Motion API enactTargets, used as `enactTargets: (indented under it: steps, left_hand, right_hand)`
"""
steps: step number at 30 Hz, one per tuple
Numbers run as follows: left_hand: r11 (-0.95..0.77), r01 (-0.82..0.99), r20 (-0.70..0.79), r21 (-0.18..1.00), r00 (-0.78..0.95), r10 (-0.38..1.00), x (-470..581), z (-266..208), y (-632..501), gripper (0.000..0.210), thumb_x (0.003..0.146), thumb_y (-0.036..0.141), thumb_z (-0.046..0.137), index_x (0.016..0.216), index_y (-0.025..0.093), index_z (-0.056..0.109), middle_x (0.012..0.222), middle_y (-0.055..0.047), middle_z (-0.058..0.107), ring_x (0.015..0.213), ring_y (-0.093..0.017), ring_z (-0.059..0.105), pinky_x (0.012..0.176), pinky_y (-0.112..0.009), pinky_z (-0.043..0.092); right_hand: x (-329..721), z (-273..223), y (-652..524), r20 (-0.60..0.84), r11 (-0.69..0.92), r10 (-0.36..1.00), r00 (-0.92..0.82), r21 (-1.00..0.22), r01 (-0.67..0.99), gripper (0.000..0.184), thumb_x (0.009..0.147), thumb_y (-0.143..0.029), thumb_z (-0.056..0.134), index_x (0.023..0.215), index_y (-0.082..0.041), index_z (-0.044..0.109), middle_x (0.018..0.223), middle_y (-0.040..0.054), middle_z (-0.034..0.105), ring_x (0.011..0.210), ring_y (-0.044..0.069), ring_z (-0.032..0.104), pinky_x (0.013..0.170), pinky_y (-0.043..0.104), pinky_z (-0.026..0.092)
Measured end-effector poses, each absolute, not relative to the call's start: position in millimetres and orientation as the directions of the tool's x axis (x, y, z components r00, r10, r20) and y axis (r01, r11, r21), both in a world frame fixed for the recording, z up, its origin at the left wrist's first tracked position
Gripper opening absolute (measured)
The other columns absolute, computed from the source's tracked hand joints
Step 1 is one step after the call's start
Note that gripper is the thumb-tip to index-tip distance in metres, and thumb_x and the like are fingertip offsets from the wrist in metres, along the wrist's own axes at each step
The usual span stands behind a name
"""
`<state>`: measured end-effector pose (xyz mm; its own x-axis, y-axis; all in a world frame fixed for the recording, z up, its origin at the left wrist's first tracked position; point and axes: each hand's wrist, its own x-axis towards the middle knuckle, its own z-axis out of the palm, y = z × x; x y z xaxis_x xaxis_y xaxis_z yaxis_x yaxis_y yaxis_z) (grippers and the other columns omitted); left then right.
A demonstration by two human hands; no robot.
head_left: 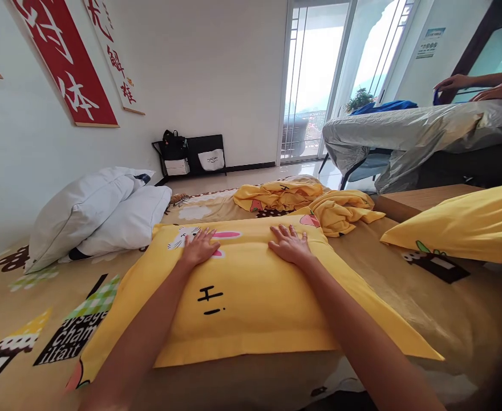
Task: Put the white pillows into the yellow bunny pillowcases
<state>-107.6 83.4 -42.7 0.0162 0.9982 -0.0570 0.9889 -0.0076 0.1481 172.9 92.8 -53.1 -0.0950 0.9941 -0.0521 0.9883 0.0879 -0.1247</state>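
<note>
My left fingers (203,238) and right fingers (284,234) lie spread flat on the yellow rabbit-print pillow (251,285), which should handle light, soft and floppy; its flanged edges (246,345) look best to grip. It lies before me on the printed bedsheet (405,302), right of 2 white pillows (90,211).

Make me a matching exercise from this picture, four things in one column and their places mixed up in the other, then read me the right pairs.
Things:
1. Plump yellow pillow with a rabbit print
2. Pair of plain white pillows
3. Red hanging scroll with white characters
4. Crumpled blue cloth

Places:
A. On the white wall
B. On the plastic-covered table
C. Under the person's left hand and right hand
D. At the picture's left, on the tan printed sheet

Pairs: 1-C, 2-D, 3-A, 4-B.
</note>
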Motion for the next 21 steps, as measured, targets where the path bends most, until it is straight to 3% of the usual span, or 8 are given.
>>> enactTargets:
  steps: [21]
  left_hand:
    - [0.001, 0.988, -0.061, 0.156, 0.008, 0.998, -104.9, -40.4, 81.3, 0.066, 0.087, 0.048, 0.026, 0.15, 0.028, 0.024, 0.159, -0.001, 0.017, 0.147, -0.022, 0.012, 0.115, -0.059, 0.004]
  right_hand:
    - [173.2, -55.0, 93.6, -0.044, 0.091, 0.994, -0.099, -0.144, 0.985, 0.067, 0.089, -0.051, 0.026, 0.152, -0.029, 0.019, 0.16, 0.0028, 0.013, 0.146, 0.031, 0.006, 0.111, 0.064, 0.009]
